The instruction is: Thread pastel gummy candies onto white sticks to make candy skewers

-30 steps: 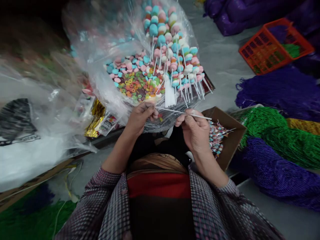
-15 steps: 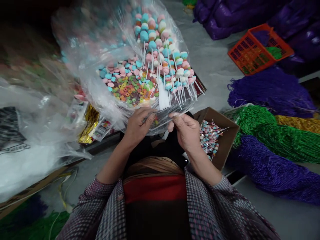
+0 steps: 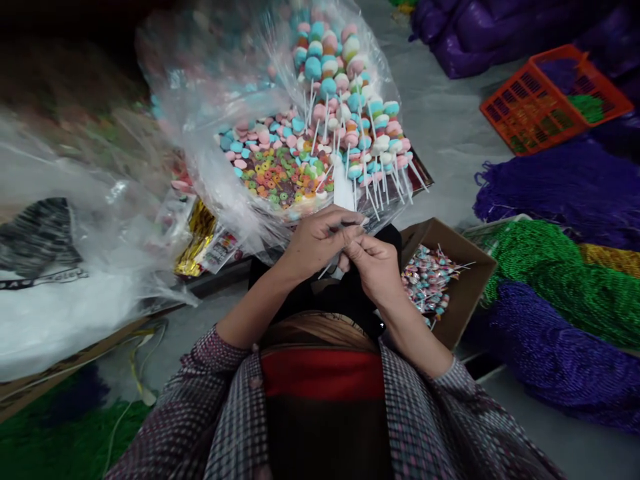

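My left hand (image 3: 315,243) and my right hand (image 3: 373,267) meet in front of me, fingers pinched together on a thin white stick (image 3: 327,268) whose lower end pokes out below them. Just beyond them lies an open clear plastic bag (image 3: 225,133) holding loose pastel candies (image 3: 260,137), small coloured candy rings (image 3: 280,177) and several candy skewers on white sticks (image 3: 360,120). A bundle of bare white sticks (image 3: 343,190) stands right above my fingers.
A cardboard box (image 3: 467,267) of wrapped lollipops sits at my right. Purple, green and gold bead strands (image 3: 560,280) pile up further right, with an orange crate (image 3: 550,97) behind. More plastic bags (image 3: 65,267) and gold packets (image 3: 197,240) lie left.
A second ago my hands were apart, with the stick held level between them. They have drawn together, and the stick now points down under my closed fingers.
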`<state>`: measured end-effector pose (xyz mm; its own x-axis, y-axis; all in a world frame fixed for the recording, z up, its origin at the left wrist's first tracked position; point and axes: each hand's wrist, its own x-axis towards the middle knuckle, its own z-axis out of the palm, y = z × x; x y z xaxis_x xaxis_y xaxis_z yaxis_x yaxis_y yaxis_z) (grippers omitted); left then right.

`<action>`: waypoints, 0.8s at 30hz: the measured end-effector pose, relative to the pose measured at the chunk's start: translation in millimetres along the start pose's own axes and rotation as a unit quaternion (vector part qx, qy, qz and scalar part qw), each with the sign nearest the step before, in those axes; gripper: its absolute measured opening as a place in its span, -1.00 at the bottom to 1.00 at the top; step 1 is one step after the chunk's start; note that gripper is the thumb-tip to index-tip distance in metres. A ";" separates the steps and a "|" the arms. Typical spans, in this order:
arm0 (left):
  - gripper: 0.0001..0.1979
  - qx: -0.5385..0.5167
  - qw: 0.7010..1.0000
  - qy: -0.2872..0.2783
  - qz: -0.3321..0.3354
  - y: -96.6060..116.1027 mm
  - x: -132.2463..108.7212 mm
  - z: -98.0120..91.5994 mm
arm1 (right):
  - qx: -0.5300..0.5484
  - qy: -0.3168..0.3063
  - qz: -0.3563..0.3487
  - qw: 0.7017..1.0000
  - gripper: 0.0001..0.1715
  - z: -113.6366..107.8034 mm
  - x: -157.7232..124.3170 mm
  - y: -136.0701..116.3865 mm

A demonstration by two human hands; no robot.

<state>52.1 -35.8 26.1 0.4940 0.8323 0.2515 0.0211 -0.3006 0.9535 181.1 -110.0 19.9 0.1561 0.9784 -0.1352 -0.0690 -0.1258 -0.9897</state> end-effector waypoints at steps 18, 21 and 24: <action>-0.73 -0.223 0.948 0.133 -0.185 -29.0 1.4 -1.0 | 0.009 -0.025 0.037 0.999 -0.59 3.8 7.1 23.5; -0.78 -0.138 0.962 0.141 -0.186 -21.5 -5.2 -17.2 | 0.025 -0.035 0.070 0.997 -0.54 1.2 6.0 28.0; -0.73 0.004 0.984 0.116 -0.137 0.5 -9.8 -46.3 | 0.040 -0.017 0.083 0.996 -0.54 -5.1 6.0 31.3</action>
<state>7.1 -22.5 31.8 0.2564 0.9664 0.0174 0.1332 -0.0532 0.9897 184.9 -108.9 -12.2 0.1028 0.9506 -0.2928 -0.1686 -0.2735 -0.9470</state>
